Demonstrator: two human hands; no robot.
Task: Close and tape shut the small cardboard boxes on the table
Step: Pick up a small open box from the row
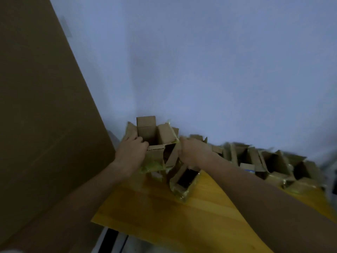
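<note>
A small open cardboard box stands at the far left end of the wooden table, against the wall, its flaps up. My left hand grips its left flap and near rim. My right hand holds the right side of the same box, by a flap with yellowish tape. Another open box lies tilted just in front of my hands. Several more open boxes line the wall to the right. The frame is dim and blurred.
A large brown cardboard sheet leans at the left, beside the table's end. The pale wall rises right behind the boxes. The table's near edge drops off below my left forearm.
</note>
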